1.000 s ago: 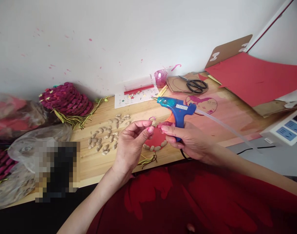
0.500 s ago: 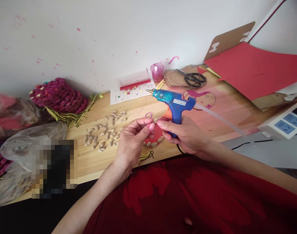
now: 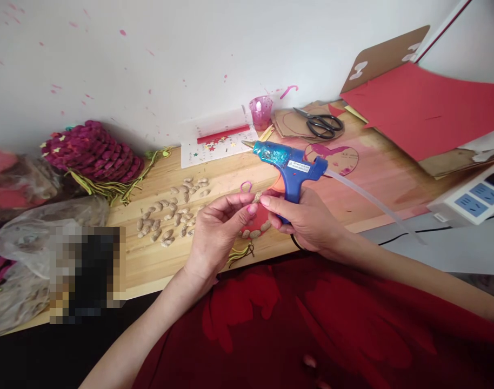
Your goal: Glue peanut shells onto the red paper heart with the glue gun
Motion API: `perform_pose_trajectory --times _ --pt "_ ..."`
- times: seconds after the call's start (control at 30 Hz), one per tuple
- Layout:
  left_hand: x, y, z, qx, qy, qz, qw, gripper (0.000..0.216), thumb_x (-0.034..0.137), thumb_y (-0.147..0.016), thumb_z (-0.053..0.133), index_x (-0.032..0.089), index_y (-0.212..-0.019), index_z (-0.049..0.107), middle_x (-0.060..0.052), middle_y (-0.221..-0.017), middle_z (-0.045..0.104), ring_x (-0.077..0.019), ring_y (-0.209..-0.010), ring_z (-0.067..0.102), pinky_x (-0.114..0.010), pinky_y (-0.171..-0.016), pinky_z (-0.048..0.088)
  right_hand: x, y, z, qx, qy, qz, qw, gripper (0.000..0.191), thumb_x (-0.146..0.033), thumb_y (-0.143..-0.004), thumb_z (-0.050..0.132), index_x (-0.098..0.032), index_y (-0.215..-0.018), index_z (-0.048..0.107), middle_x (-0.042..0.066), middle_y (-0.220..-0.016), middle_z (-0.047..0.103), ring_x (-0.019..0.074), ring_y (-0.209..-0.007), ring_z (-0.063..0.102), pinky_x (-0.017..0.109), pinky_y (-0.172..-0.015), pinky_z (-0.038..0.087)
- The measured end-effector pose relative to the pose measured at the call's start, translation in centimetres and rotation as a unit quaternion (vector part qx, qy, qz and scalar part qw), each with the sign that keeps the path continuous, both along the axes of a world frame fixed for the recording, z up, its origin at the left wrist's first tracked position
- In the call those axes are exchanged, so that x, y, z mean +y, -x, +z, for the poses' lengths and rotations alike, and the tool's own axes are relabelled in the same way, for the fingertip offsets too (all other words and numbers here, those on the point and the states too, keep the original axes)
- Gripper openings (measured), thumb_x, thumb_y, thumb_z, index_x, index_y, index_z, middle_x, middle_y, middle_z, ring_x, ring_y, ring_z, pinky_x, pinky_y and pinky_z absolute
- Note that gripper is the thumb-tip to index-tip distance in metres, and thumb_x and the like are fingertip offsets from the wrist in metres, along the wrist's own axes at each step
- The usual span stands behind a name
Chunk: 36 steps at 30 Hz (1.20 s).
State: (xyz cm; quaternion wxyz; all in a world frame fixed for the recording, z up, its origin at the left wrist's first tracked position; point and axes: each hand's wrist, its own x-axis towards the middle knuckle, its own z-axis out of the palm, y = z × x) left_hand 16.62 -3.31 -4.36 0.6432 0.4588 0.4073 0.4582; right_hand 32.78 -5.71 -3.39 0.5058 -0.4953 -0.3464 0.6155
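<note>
My right hand point(image 3: 307, 219) is closed around the handle of a blue glue gun point(image 3: 291, 170), whose nozzle points left; a clear glue stick point(image 3: 364, 197) trails from its back. The thumb and finger of my left hand point(image 3: 218, 227) pinch a peanut point(image 3: 258, 196), and my right thumb touches its other side. Beneath the hands lies a red heart-shaped piece point(image 3: 258, 220), partly hidden, with peanuts along its lower edge and a loop of purple cord above it. Yellow-green tassel threads point(image 3: 241, 254) hang from its lower end. Loose peanuts point(image 3: 166, 216) are spread left of my left hand.
Black scissors point(image 3: 322, 125) rest on cardboard behind the glue gun. A purple cup point(image 3: 261, 112) stands by the wall, beside paper with star sequins point(image 3: 214, 146). A purple craft stack point(image 3: 95, 154) and plastic bags point(image 3: 48, 237) occupy the left; red sheets point(image 3: 429, 111) and a power strip point(image 3: 469, 200), the right.
The view has shifted slightly. Both hands still meet at the peanut, which now shows a little more between the fingertips. The glue gun stays in my right hand.
</note>
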Motion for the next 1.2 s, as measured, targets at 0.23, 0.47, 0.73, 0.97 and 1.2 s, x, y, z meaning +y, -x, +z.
perform_pose_trajectory --times 0.23,0.47,0.73,0.97,1.2 --pt "0.0 0.4 -0.3 0.051 -0.062 0.013 0.997 0.022 0.029 -0.073 0.09 0.019 -0.091 0.081 -0.004 -0.088 0.079 -0.0121 -0.069 0.07 -0.023 -0.067 0.057 -0.1 0.3 -0.3 -0.001 0.012 -0.002 1.0 0.024 -0.037 -0.073 0.08 -0.021 -0.07 0.063 -0.005 -0.048 0.052 0.009 -0.044 0.039 0.023 -0.042 0.023" --pt "-0.4 0.5 0.2 0.091 -0.088 0.028 0.992 0.015 0.026 -0.075 0.088 0.019 -0.088 0.082 -0.005 -0.091 0.081 -0.0173 -0.08 0.075 -0.03 -0.079 0.062 -0.4 0.4 -0.6 -0.006 0.006 -0.003 1.0 0.026 -0.04 -0.073 0.082 -0.02 -0.074 0.066 -0.004 -0.048 0.053 0.0092 -0.044 0.04 0.024 -0.042 0.023" --pt "-0.4 0.6 -0.1 0.111 -0.116 0.029 0.987 0.013 0.026 -0.079 0.086 0.02 -0.09 0.082 -0.004 -0.092 0.081 -0.0181 -0.082 0.076 -0.03 -0.08 0.063 -0.5 0.4 -1.2 -0.025 -0.024 -0.005 0.999 0.021 -0.038 -0.08 0.077 -0.02 -0.076 0.067 -0.005 -0.047 0.053 0.0089 -0.042 0.038 0.024 -0.041 0.022" --pt "-0.5 0.8 -0.2 0.166 -0.152 0.03 0.974 0.014 0.027 -0.083 0.082 0.02 -0.095 0.083 -0.006 -0.093 0.081 -0.0174 -0.08 0.074 -0.027 -0.074 0.059 -0.6 0.2 -1.9 -0.055 -0.044 -0.001 0.998 0.024 -0.04 -0.084 0.075 -0.019 -0.075 0.067 -0.004 -0.048 0.054 0.0089 -0.043 0.04 0.026 -0.042 0.024" --pt "-0.3 1.6 -0.2 0.255 -0.3 0.079 0.916 0.016 0.019 -0.084 0.079 0.025 -0.098 0.083 -0.004 -0.093 0.078 -0.016 -0.077 0.069 -0.027 -0.074 0.056 -1.0 -0.6 -1.5 -0.071 -0.046 0.015 0.996 0.035 -0.049 -0.086 0.076 -0.02 -0.07 0.063 -0.003 -0.052 0.054 0.0104 -0.048 0.042 0.026 -0.043 0.024"
